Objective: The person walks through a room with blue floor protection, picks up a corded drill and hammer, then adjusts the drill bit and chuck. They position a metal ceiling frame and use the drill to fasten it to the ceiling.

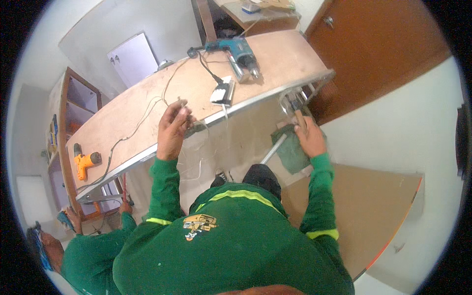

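Observation:
My left hand (173,129) is raised over the front edge of the plywood-topped bench (130,105), its fingers pinched together. What they hold, if anything, is too small to make out; a thin pale wire (200,169) hangs just below. My right hand (310,138) is wrapped round the wooden handle of a tool (300,121). The tool's far end reaches a shiny metal piece under the bench's right end, and its kind is unclear. A teal corded drill (241,53) lies on the far side of the bench, near a white socket block (222,92) with a black plug in it.
An orange drill (85,162) stands at the bench's left end. At lower left another person in a green sleeve (96,253) works beside a wooden cabinet (64,123). A brown door (376,46) and a large brown board (361,211) are on the right.

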Available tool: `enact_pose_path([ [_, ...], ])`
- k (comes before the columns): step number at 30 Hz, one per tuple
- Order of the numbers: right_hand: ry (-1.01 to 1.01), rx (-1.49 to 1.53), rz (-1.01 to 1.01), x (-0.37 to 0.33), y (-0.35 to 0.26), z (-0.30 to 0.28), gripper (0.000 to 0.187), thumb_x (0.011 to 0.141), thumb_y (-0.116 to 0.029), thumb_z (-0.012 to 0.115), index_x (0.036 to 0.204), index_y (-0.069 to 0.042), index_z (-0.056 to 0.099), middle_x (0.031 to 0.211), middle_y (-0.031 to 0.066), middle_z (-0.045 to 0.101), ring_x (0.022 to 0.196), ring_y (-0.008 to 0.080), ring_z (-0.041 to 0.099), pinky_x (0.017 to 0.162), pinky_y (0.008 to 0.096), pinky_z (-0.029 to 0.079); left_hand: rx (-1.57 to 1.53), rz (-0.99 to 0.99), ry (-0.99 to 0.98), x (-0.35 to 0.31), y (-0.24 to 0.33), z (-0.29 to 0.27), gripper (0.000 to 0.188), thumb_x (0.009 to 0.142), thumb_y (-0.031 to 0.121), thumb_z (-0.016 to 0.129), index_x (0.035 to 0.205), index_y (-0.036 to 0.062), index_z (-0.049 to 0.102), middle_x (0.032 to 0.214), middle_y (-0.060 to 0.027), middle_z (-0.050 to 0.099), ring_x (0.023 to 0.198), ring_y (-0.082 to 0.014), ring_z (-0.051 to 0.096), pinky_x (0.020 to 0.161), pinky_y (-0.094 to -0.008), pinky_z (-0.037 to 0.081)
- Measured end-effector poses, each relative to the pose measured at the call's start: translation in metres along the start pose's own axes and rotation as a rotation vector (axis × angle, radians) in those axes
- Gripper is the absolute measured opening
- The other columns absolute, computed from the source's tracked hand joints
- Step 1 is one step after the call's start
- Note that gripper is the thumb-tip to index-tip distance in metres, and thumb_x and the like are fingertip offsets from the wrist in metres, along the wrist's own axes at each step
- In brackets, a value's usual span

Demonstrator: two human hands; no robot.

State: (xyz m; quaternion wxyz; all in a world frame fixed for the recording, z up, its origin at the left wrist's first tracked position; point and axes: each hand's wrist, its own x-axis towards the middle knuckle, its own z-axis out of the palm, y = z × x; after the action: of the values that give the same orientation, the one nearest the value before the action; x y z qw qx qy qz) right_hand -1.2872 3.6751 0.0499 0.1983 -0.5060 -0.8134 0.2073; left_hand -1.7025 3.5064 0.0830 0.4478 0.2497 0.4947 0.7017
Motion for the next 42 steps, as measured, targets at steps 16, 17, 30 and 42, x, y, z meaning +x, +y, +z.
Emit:
enact_pose_path([
  [16, -0.663, -0.573, -0.688, 0.394, 0.092, -0.025, 0.036, 0.099, -0.032, 0.065, 0.121, -0.004, 0.06, 0.117, 0.0218, 0.065, 0.114, 0.044, 0.062, 0.093, 0.0549, 0.053, -0.119, 0.344, 0.802, -0.026, -0.021, -0.039, 0.036, 0.106, 0.014, 0.065, 0.139, 0.0013, 0.058, 0.109, -0.0057, 0.067, 0.096, -0.0167, 0.066, 0.092, -0.031, 0.054],
  [17, -0.749, -0.614, -0.679, 0.411, 0.091, -0.03, 0.038, 0.099, -0.033, 0.066, 0.121, -0.004, 0.061, 0.117, 0.0216, 0.064, 0.116, 0.0433, 0.061, 0.094, 0.0547, 0.053, -0.139, 0.361, 0.893, -0.021, -0.023, -0.024, 0.035, 0.106, 0.013, 0.065, 0.139, 0.0014, 0.058, 0.109, -0.0059, 0.067, 0.097, -0.0168, 0.066, 0.093, -0.0314, 0.054],
  [30, -0.803, -0.387, -2.083, 0.503, -0.128, 0.115, 0.069, 0.08, -0.009, 0.079, 0.141, -0.013, 0.05, 0.132, 0.0117, 0.06, 0.132, 0.0303, 0.056, 0.113, 0.058, 0.04, -0.192, 0.435, 0.912, 0.079, -0.043, 0.156, 0.031, 0.108, 0.016, 0.062, 0.134, 0.001, 0.056, 0.107, -0.0075, 0.068, 0.098, -0.021, 0.068, 0.089, -0.0338, 0.054],
  [42, -1.159, -0.036, -1.431, 0.529, -0.169, 0.027, 0.081, 0.071, -0.039, 0.089, 0.134, -0.003, 0.055, 0.116, 0.0243, 0.069, 0.109, 0.0428, 0.068, 0.098, 0.0505, 0.052, -0.361, 0.374, 0.915, 0.078, -0.084, 0.175, 0.043, 0.105, 0.033, 0.059, 0.134, 0.0025, 0.054, 0.112, -0.0054, 0.061, 0.094, -0.0133, 0.055, 0.081, -0.0264, 0.045],
])
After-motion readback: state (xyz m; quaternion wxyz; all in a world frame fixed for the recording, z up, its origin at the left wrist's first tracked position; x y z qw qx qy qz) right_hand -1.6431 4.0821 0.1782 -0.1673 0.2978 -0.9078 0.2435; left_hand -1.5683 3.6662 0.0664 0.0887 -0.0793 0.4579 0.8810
